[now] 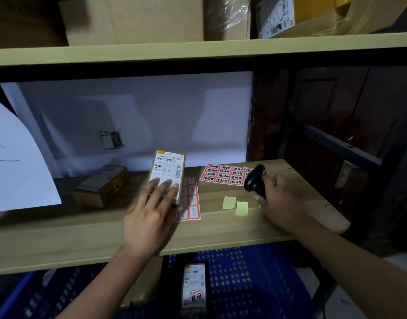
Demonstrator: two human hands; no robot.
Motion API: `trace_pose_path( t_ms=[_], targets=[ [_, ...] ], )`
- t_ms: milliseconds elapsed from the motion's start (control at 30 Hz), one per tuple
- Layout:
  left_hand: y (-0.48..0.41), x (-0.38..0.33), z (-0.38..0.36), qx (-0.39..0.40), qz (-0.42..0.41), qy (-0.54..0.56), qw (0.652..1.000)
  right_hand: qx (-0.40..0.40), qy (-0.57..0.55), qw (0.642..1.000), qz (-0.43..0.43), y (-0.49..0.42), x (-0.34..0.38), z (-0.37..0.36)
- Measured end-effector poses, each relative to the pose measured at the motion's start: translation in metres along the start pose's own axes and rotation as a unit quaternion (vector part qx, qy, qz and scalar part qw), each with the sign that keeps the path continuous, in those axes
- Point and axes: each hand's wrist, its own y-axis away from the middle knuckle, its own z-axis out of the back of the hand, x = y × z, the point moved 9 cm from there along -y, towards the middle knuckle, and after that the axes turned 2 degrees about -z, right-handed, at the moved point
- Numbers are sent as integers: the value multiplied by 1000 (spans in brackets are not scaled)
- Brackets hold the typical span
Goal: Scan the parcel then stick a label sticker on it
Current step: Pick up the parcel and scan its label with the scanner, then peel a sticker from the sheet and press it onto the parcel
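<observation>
A small brown parcel [167, 166] with a white barcode label stands tilted on the wooden shelf [83, 238]. My left hand [149, 212] holds it from the front, fingers spread over its lower part. To its right, my right hand [278, 203] grips a black handheld scanner [255, 180], whose head points left toward the parcel. A sheet of red label stickers with black writing [223, 174] lies behind the scanner. Another red-bordered sticker sheet [191, 199] lies partly under the parcel and my left hand.
Two yellow paper scraps [236, 204] lie on the shelf between my hands. A second small box [101, 183] sits at the back left. Below, a blue perforated crate [244, 272] holds a labelled parcel [194, 286]. Cardboard boxes [133, 19] fill the shelf above.
</observation>
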Motion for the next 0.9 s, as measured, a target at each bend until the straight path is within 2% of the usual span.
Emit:
trace_pose_path(
  t_ms=[133,733,833,900],
  targets=[
    [2,3,-2,7,7,3,1000,-63,43,996,40,7,5,12],
    [10,31,8,17,71,12,997,-107,88,984,112,13,47,20],
    [15,42,14,17,88,6,996,-83,8,984,157,8,85,17],
    [21,48,17,16,100,3,995,-1,-82,981,178,-2,125,3]
  ],
)
